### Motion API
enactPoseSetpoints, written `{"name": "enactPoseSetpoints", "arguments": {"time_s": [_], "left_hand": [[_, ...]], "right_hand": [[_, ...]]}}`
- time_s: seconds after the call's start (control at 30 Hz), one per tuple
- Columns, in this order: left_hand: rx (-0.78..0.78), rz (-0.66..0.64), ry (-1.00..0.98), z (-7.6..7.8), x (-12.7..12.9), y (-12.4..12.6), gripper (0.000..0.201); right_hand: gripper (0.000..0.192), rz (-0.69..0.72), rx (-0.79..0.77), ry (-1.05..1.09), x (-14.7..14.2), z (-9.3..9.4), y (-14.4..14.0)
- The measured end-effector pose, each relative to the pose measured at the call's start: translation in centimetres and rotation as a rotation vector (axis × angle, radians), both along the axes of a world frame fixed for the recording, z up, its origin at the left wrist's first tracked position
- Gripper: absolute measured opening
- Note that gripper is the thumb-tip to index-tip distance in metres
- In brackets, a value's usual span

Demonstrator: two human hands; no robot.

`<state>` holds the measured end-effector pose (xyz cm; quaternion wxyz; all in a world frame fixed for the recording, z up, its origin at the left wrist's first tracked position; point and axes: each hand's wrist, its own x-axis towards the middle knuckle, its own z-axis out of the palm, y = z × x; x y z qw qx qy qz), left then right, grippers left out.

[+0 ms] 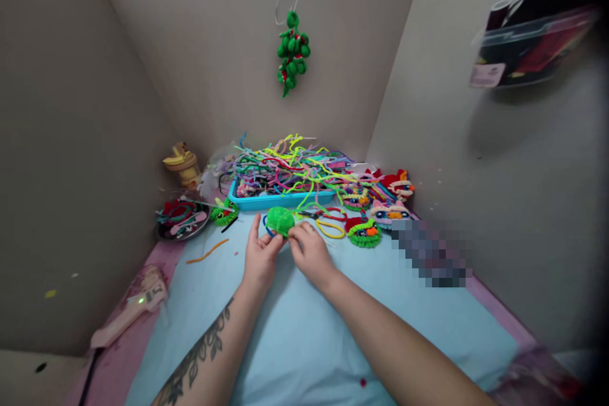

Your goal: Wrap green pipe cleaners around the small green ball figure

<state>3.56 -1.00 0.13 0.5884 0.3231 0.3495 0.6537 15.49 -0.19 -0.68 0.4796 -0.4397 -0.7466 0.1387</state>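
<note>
Between both hands, above the middle of the blue cloth, is a rounded bright green pipe-cleaner piece point(280, 221). My left hand point(261, 250) grips its lower left side with the thumb, while the index finger points upward. The fingers of my right hand point(310, 250) pinch its lower right edge. A bit of blue shows at the piece's left side. Just behind it lie scissors point(330, 228) with red and yellow handles. A green pipe-cleaner figure point(223, 211) sits to the left, and a red and green one point(363, 231) to the right.
A blue tray point(285, 201) heaped with coloured pipe cleaners stands at the back. At left are a dark dish point(183, 226) and a glue gun point(137, 307) with a lit green light. An orange pipe cleaner point(208, 252) lies nearby. Green bundles point(292, 54) hang on the wall.
</note>
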Motion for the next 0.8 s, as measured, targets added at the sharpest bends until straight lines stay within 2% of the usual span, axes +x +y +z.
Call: {"name": "enactPoseSetpoints", "arguments": {"time_s": [0.3,0.5,0.63,0.73,0.8], "left_hand": [[-0.005,0.002,0.056,-0.02,0.14,-0.06,0.099],[0.032,0.095,0.238,-0.34,0.20,0.08,0.094],[0.070,0.164,0.368,-0.04,0.13,-0.05,0.091],[0.104,0.162,0.424,-0.01,0.25,-0.24,0.089],[0.123,0.141,0.475,-0.22,0.41,-0.37,0.086]], "right_hand": [[0.020,0.000,-0.008,-0.065,-0.10,-0.45,0.23],[0.017,0.014,-0.050,-0.032,-0.29,-0.28,0.01],[0.008,0.003,-0.122,0.196,-0.62,-0.39,0.05],[0.019,0.037,-0.256,0.474,-0.70,-0.53,0.36],[0.018,0.088,-0.331,0.597,-0.59,-0.53,0.59]]}}
